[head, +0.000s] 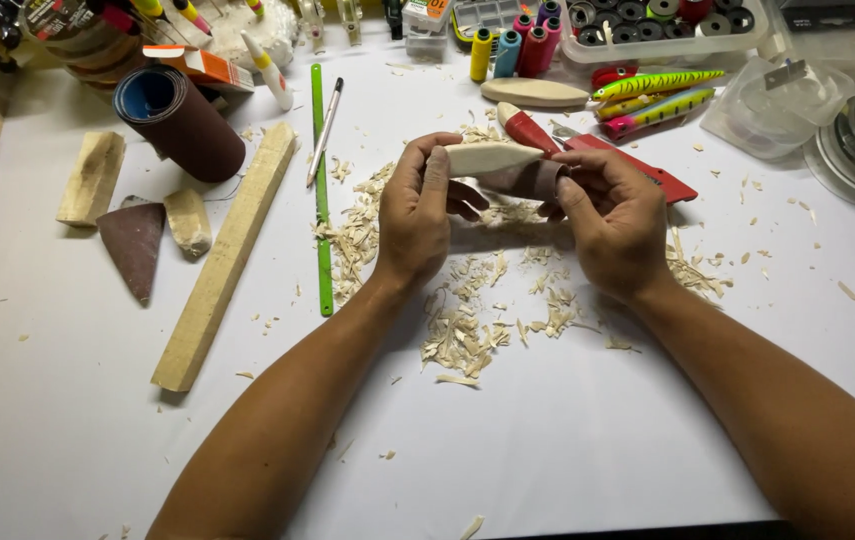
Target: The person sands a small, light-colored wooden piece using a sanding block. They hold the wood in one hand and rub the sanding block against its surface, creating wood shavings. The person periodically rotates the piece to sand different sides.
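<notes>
Wood shavings [467,320] lie between green ruler [321,190] and right forearm.

A pale cream wooden piece [487,157] is seen against a white table [567,430]. A bright green ruler [321,190], dark brown sandpaper roll [182,125] with blue core, and yellow-green striped lures [657,85] are shown.

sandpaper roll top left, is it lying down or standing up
Lying down. The sandpaper roll rests on its side on the white table, its blue-lined open end facing up-left toward the camera.
</notes>
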